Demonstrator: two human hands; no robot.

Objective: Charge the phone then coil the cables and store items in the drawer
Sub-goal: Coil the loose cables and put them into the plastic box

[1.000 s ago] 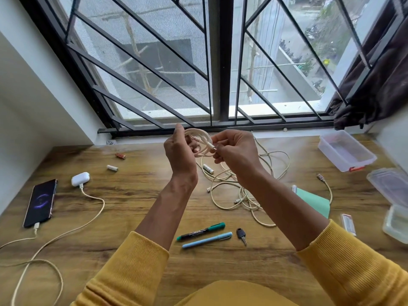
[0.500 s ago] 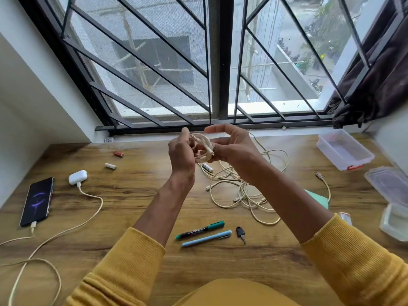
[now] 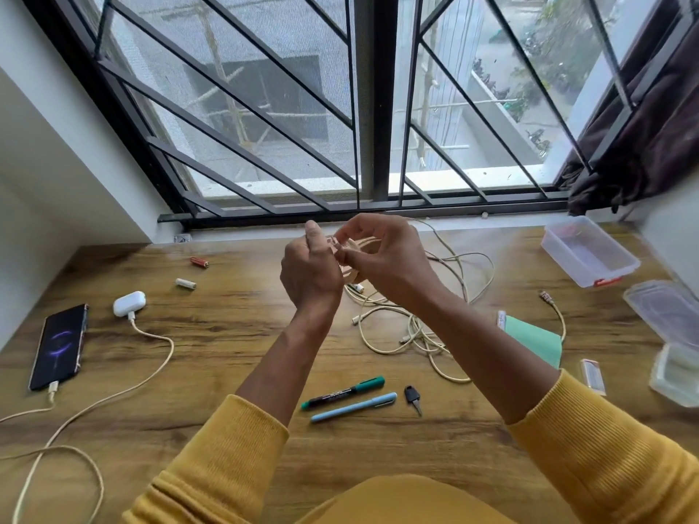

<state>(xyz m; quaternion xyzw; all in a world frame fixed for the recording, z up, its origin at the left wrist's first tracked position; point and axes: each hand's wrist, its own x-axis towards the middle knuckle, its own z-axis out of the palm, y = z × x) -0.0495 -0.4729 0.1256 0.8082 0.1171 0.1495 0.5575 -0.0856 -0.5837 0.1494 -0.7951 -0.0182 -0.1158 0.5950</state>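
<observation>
Now that the right hand [image 3: 389, 259] has closed back in, both hands' fingers pinch the small coil [image 3: 353, 255] above the tabletop [image 3: 227, 334], left hand [image 3: 308, 270] gripping it, so this cable looks nearly wound while the tangle [image 3: 416, 327] waits.

My sleeves [image 3: 227, 459] are mustard yellow, ribbed. The desk [image 3: 234, 334] is warm brown wood with dark grain streaks. Cream cables [image 3: 416, 327] sprawl across it. The phone [image 3: 60, 346] is black, its screen glowing with a purple swirl. White earbud case [image 3: 129, 303]. One battery [image 3: 199, 262] is red, the other [image 3: 185, 284] white. A black marker [image 3: 342, 392] with a green cap, a pale blue pen [image 3: 353, 407], a black-headed key [image 3: 412, 398]. Mint-green paper [image 3: 537, 340]. A clear box [image 3: 590, 251] with a red clasp. Black window bars [image 3: 242, 107], dark brown curtain [image 3: 650, 145].
</observation>
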